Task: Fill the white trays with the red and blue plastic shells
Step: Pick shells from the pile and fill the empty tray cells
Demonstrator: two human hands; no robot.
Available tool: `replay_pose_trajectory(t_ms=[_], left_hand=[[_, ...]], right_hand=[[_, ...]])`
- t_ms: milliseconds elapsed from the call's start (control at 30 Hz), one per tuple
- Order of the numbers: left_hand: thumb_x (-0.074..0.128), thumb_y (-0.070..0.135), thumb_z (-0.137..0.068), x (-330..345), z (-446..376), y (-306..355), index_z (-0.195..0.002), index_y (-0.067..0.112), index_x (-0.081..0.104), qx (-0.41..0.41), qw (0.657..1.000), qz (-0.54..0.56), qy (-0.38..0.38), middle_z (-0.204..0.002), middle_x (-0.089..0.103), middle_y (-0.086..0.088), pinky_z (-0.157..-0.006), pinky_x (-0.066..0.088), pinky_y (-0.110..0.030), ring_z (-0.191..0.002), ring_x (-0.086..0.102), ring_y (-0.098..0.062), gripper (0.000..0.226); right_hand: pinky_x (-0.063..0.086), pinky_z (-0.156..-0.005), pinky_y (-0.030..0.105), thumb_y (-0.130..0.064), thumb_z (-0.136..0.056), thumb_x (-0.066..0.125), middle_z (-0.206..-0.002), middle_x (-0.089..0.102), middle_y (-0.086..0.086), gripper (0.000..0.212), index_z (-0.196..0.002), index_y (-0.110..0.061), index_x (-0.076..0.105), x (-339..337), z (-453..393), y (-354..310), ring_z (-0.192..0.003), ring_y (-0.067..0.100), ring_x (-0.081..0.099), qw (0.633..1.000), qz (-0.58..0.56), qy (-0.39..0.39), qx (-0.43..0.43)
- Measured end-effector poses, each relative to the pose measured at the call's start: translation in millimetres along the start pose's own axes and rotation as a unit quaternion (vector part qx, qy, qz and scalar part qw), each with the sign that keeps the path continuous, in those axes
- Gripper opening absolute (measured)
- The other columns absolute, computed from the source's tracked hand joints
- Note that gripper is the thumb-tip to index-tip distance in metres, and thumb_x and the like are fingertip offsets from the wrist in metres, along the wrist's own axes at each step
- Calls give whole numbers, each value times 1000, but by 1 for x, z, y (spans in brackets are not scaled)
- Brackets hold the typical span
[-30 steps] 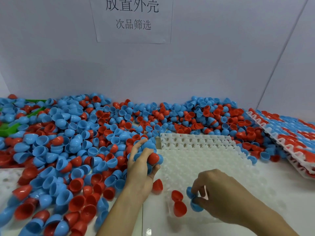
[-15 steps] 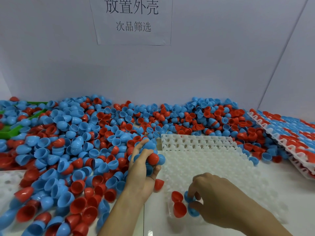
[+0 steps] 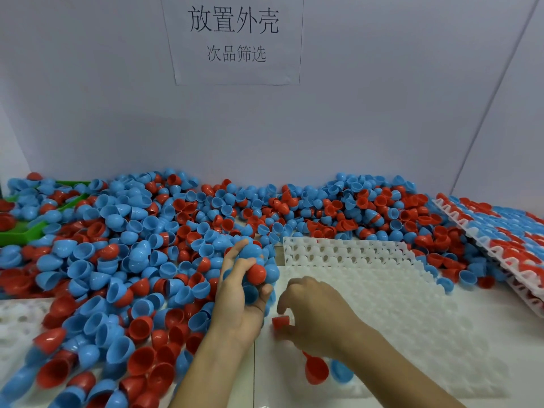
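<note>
A white tray [image 3: 412, 313] with many round pockets lies in front of me, right of centre. My left hand [image 3: 241, 301] is raised at the tray's left edge and grips a handful of red and blue shells [image 3: 259, 272]. My right hand [image 3: 318, 316] is over the tray's near-left part and pinches a small red shell [image 3: 280, 322]. A red shell [image 3: 316, 371] and a blue shell [image 3: 341, 372] sit in the tray's front pockets, partly hidden by my right forearm.
A deep heap of loose red and blue shells [image 3: 132, 260] covers the table's left and back. Filled white trays [image 3: 500, 240] are stacked at the right. A green bin [image 3: 20, 234] is half buried at far left. Another white tray [image 3: 14, 325] shows at near left.
My right hand let go of the blue shell, now set beside the red one in the tray, and moved left toward my left hand, where it pinches a red shell. My left hand barely moved.
</note>
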State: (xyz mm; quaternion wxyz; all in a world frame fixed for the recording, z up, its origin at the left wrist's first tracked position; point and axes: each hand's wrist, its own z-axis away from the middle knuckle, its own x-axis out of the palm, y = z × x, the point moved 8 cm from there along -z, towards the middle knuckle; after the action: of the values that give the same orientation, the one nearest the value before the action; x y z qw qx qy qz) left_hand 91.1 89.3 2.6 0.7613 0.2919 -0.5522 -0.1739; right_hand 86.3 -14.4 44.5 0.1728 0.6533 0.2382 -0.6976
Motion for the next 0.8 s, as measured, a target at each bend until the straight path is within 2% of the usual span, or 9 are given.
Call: replay_pose_trajectory(t_ms=[100,267,400,533,667,700,733,767,800], left_hand=[[60,5,-88,-2,-1,3,-105,32,75,4,1000,2,3,-108,57,-9,-45,46,-20,-82,51,-18,36],[64,5,-85,-7,-2,7,-102,34,76,6,1000,-1,19,-103,60,-10,-46,48,-21,-71,57,-16,36],[65,7,-86,-10,-1,9,-105,36,74,8,999,-13,38,-104,60,-8,-49,49,-22,-73,59,-16,36],[66,8,-85,-14,-1,16,-100,38,76,11,998,-7,56,-102,60,-9,-49,49,-23,-71,59,-17,35],[68,9,-84,-18,-2,20,-100,39,76,19,998,2,59,-99,62,-9,-52,50,-24,-64,63,-12,35],[69,8,-84,-18,-3,19,-101,39,76,18,998,4,59,-97,63,-9,-52,50,-24,-62,64,-11,36],[69,8,-84,-18,-4,18,-102,38,76,17,998,5,58,-95,65,-7,-53,51,-24,-60,65,-10,36],[69,8,-84,-18,-5,17,-101,38,76,16,998,6,59,-91,67,-6,-54,51,-25,-59,65,-10,35],[69,7,-85,-18,-5,16,-100,38,77,13,998,7,62,-90,68,-4,-54,51,-25,-60,66,-10,35]], right_hand=[[43,-76,30,-30,-96,62,-105,59,3,23,-110,-14,68,10,-9,-7,-95,18,51,999,33,-15,-12],[55,-79,26,-26,-96,60,-100,59,-10,3,-97,-26,63,-12,-8,9,-88,5,57,993,-113,25,0],[57,-71,24,-28,-93,66,-93,61,-16,20,-100,-37,50,-44,-10,25,-80,5,63,988,-152,24,10],[58,-74,21,-26,-94,63,-97,69,-14,34,-122,-41,51,-47,-10,31,-79,1,69,976,-90,-194,36],[57,-68,17,-10,-91,61,-102,75,-1,30,-116,-25,66,-48,-16,21,-82,7,74,923,-1,-382,56],[58,-71,19,-12,-91,64,-102,75,0,26,-114,-24,68,-55,-28,15,-85,8,74,923,25,-381,45],[59,-77,22,-16,-90,68,-102,75,-2,23,-111,-25,70,-67,-46,5,-87,9,73,942,35,-333,22],[59,-84,26,-19,-89,72,-104,74,-5,25,-113,-26,69,-88,-72,-7,-91,11,72,973,-6,-229,-5],[56,-93,31,-20,-87,76,-113,72,-7,40,-124,-27,64,-115,-94,-18,-98,13,70,987,-120,-101,-30]])
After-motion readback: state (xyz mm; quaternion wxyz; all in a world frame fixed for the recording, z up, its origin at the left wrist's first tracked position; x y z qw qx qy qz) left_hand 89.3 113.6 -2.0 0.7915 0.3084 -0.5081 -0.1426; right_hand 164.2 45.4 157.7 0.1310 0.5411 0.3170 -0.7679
